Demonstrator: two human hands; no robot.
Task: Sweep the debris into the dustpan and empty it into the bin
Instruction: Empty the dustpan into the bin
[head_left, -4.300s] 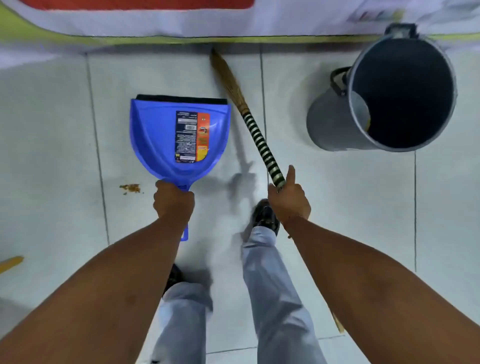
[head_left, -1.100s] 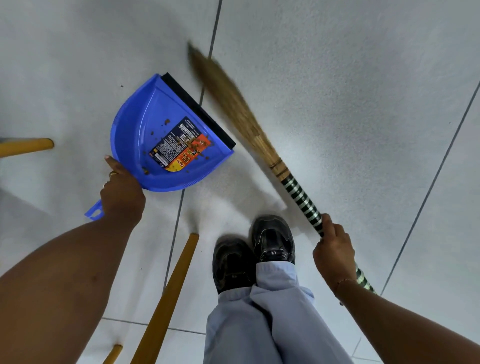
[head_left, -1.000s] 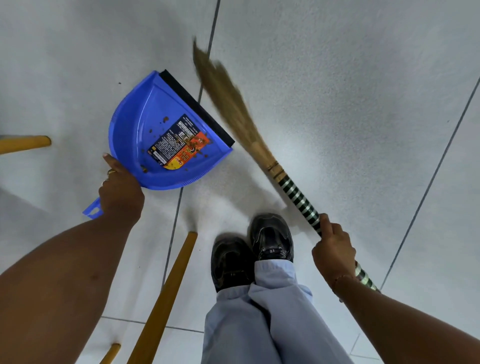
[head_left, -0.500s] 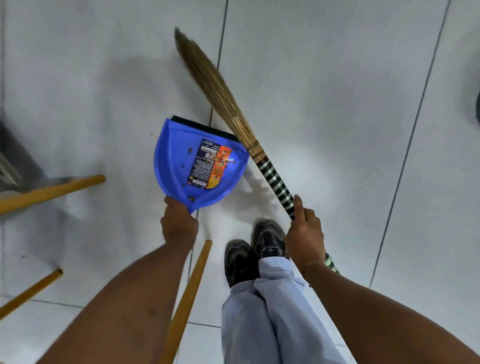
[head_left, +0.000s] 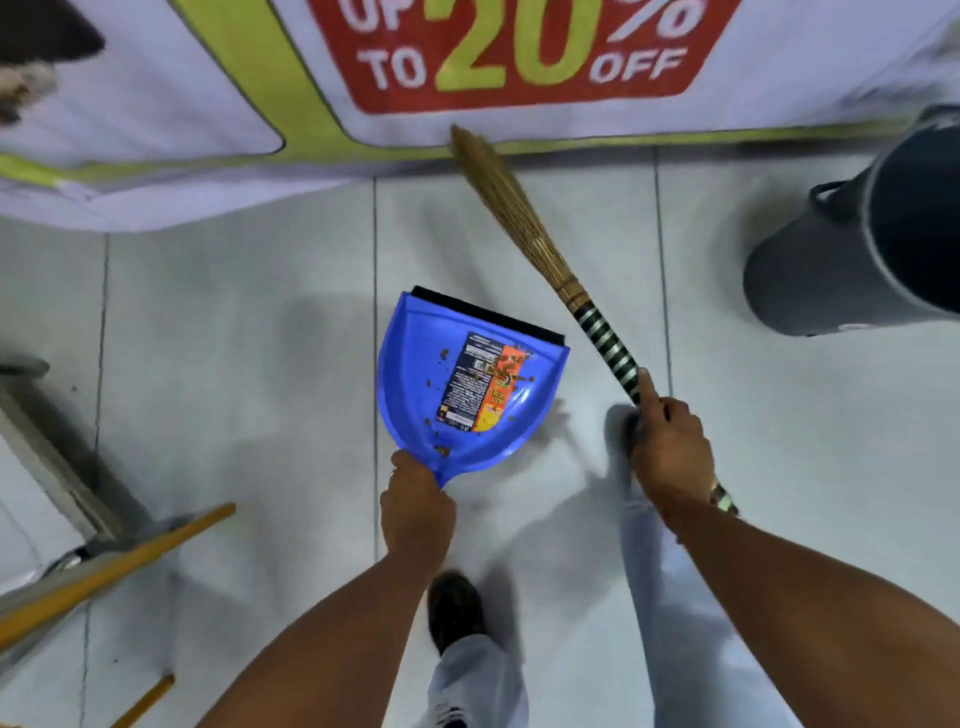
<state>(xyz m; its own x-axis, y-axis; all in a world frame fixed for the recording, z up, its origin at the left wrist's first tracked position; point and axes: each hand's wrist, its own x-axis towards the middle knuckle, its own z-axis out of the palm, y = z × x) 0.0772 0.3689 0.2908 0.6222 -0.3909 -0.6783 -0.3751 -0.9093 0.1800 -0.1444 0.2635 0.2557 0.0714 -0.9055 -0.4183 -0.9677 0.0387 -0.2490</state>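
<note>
Moved: bin (head_left: 841, 260) back in view, beyond right-hand fingers (head_left: 655, 410).
Left hand (head_left: 415, 506) clasps debris-speckled dustpan (head_left: 415, 384); right hand (head_left: 670, 457) grips broom (head_left: 524, 223).

The bin (head_left: 857, 244) at two o'clock is running off the right edge, its far rim unseen. The left hand (head_left: 415, 512) is covering the dustpan (head_left: 415, 374) handle. The broom (head_left: 519, 208) tip is blurring, and the banner (head_left: 208, 104) lettering is being cropped at twelve o'clock.
</note>
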